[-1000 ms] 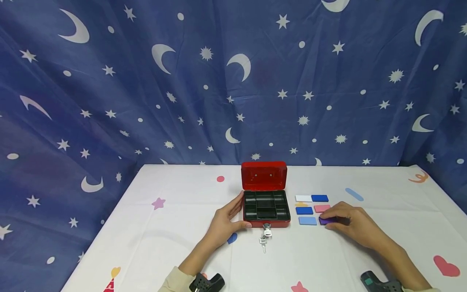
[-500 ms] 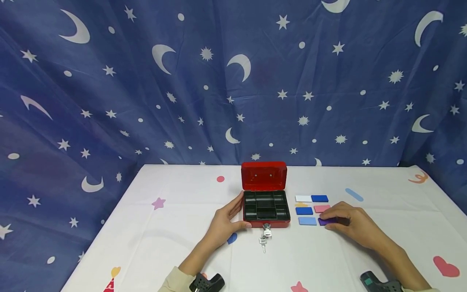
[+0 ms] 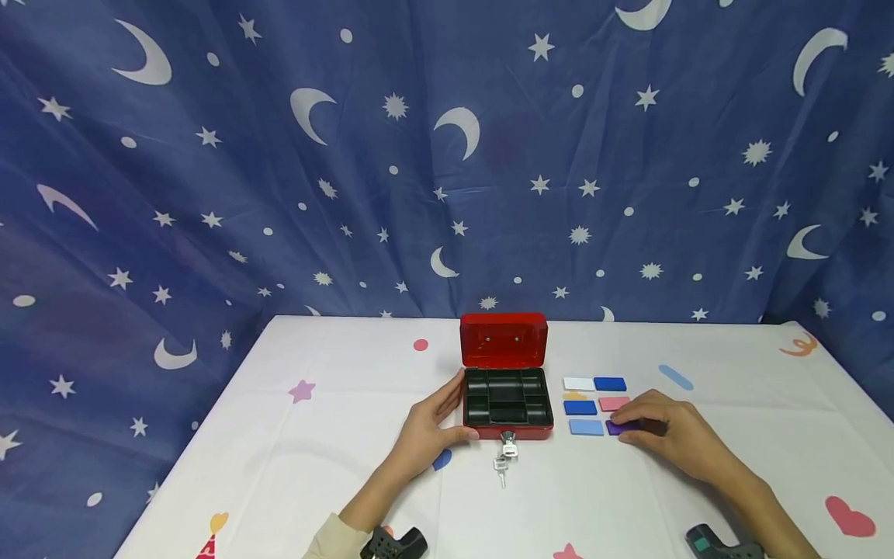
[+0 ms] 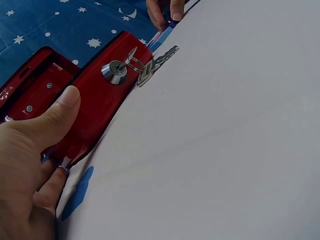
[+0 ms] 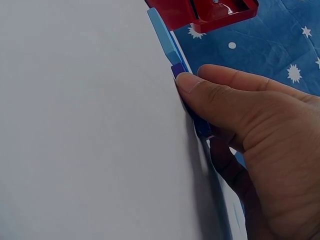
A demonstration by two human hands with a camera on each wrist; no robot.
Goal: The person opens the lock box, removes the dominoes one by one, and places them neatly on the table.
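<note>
An open red cash box (image 3: 518, 433) stands mid-table, its lid (image 3: 503, 341) raised at the back and a black compartment tray (image 3: 507, 394) inside. Keys (image 3: 500, 464) hang from the front lock. My left hand (image 3: 427, 431) holds the box's left side, thumb against the front face (image 4: 100, 95), fingers along the side. To the right, my right hand (image 3: 670, 427) pinches a flat purple block (image 3: 620, 428) between thumb and fingers, low at the tabletop. This block lies close beside a light blue block (image 3: 586, 428); my fingers hide its right part.
Behind these two lie a white block (image 3: 579, 384), a dark blue block (image 3: 611, 384), another dark blue block (image 3: 580, 407) and a pink block (image 3: 613, 404), arranged in rows. The white cloth (image 3: 349, 450) carries printed shapes. A blue star-patterned curtain (image 3: 391, 194) hangs behind the table.
My right hand has slid the purple block slightly left, narrowing the gap to the light blue block. My left hand stays at the box. The head view has shifted a little.
</note>
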